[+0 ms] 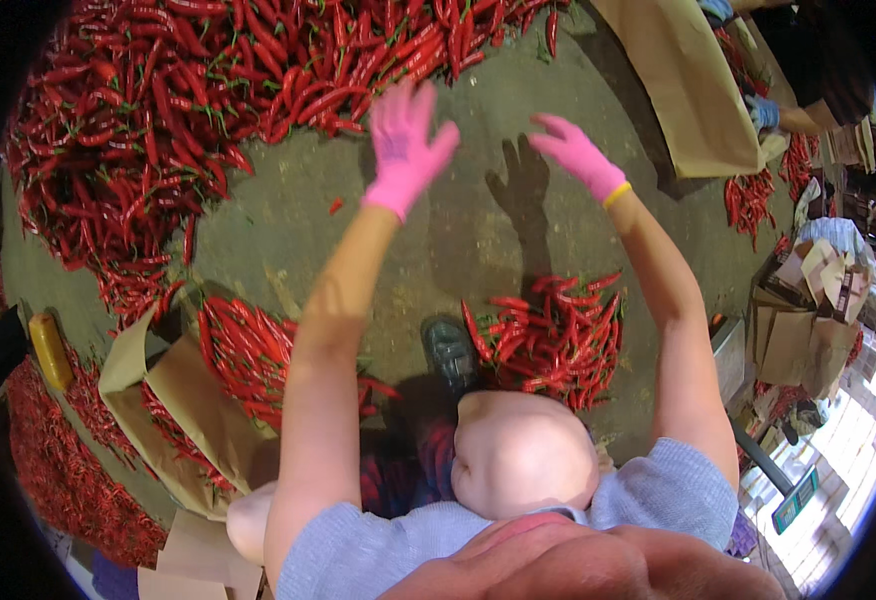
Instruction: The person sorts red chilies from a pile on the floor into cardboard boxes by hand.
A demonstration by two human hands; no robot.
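Both my hands wear pink knit gloves and reach out over the concrete floor (pixel 423 247). My left hand (pixel 406 150) is spread and slightly blurred, its fingertips over the near edge of a large heap of red chilli peppers (pixel 205 75). Nothing shows in its grasp. To the right, my right hand (pixel 574 159) hangs with fingers apart above bare floor, its glove edged in yellow; it appears to hold nothing. Closer to me lie two smaller piles of chillies, the right pile (pixel 558 341) beside my dark shoe (pixel 449 349) and the left pile (pixel 247 352) partly behind my left arm.
An open brown paper bag (pixel 190 397) with chillies inside stands at my left. At upper right, a person's gloved hand (pixel 764 112) is beside another large paper bag (pixel 685 97). Folded cardboard (pixel 798 345) and a scale display (pixel 794 500) stand at right.
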